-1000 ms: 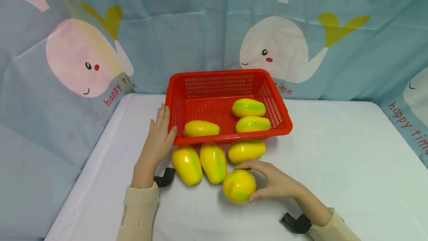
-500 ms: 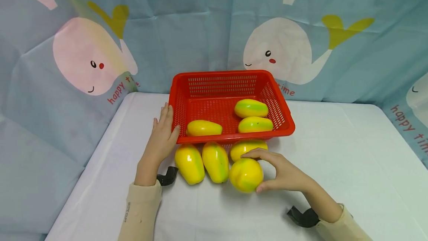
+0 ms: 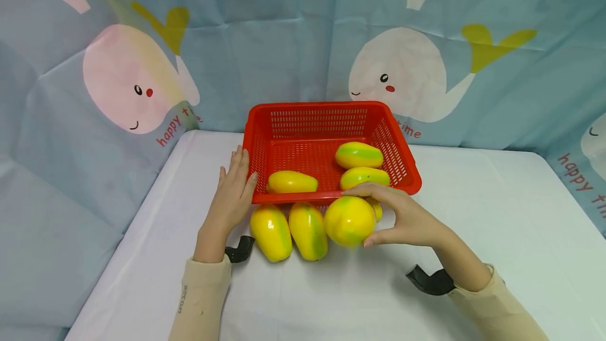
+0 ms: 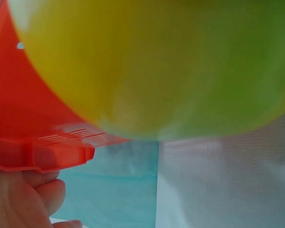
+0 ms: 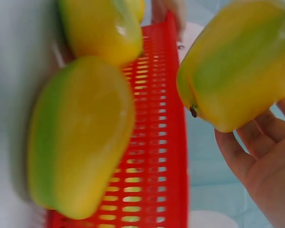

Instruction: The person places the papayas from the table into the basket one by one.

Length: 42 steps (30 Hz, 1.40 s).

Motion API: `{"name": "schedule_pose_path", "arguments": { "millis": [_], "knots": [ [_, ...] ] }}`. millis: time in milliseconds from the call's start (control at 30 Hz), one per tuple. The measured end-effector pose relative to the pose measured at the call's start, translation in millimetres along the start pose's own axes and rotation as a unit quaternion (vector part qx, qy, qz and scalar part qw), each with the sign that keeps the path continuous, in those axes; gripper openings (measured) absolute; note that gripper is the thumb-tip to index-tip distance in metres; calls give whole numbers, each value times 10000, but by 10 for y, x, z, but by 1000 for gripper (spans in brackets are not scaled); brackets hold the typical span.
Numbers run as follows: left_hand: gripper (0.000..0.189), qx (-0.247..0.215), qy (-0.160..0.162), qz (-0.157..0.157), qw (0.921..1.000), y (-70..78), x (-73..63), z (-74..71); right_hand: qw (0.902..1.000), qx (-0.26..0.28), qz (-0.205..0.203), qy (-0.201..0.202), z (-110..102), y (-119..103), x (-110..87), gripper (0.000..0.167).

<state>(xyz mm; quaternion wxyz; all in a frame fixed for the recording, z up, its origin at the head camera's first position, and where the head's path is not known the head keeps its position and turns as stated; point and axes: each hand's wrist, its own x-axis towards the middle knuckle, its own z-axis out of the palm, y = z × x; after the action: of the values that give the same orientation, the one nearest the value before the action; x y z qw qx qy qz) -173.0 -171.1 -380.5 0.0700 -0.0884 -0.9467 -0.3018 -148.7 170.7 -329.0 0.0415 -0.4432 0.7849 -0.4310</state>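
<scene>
My right hand (image 3: pixel 411 220) grips a yellow papaya with green streaks (image 3: pixel 349 221), thumb below and fingers above. In the right wrist view that papaya (image 5: pixel 237 66) is lifted beside the rim of the red basket (image 3: pixel 303 197). Straight fingers of my left hand (image 3: pixel 229 188) lie along the basket's left side, with the thumb at its front left corner. Two papayas, a left one (image 3: pixel 271 233) and a right one (image 3: pixel 308 231), lie side by side before the basket. Another papaya (image 3: pixel 377 208) is mostly hidden behind the held one.
Inside the basket, one papaya (image 3: pixel 292 182) lies at the front left and two, a rear one (image 3: pixel 359 155) and a front one (image 3: pixel 364 176), at the right. A white cloth (image 3: pixel 478 214) covers the table. Behind it hangs a blue whale-print curtain (image 3: pixel 265 57).
My right hand has raised the papaya from the table and carried it toward the basket's front rim, over the papaya behind it. The left hand keeps its place on the basket.
</scene>
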Motion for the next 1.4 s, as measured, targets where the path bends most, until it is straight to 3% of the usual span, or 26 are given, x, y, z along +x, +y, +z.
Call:
{"name": "schedule_pose_path", "arguments": {
  "millis": [233, 433, 833, 1400],
  "knots": [
    [63, 130, 6, -9, 9999, 19, 2, -8, 9993, -180, -41, 338, -69, -77, 243, 69],
    [61, 170, 35, 3, 9998, 27, -10, -15, 9984, -40, 313, 472, -115, -93, 437, 65],
    [58, -23, 39, -38, 10000, 22, -18, -12, 9912, -15, 1188, 580, -109, 136, 785, 60],
    [58, 19, 65, 5, 10000, 8, -18, -6, 9847, 64, 1614, 655, -77, 258, 1078, 62]
  ]
}}
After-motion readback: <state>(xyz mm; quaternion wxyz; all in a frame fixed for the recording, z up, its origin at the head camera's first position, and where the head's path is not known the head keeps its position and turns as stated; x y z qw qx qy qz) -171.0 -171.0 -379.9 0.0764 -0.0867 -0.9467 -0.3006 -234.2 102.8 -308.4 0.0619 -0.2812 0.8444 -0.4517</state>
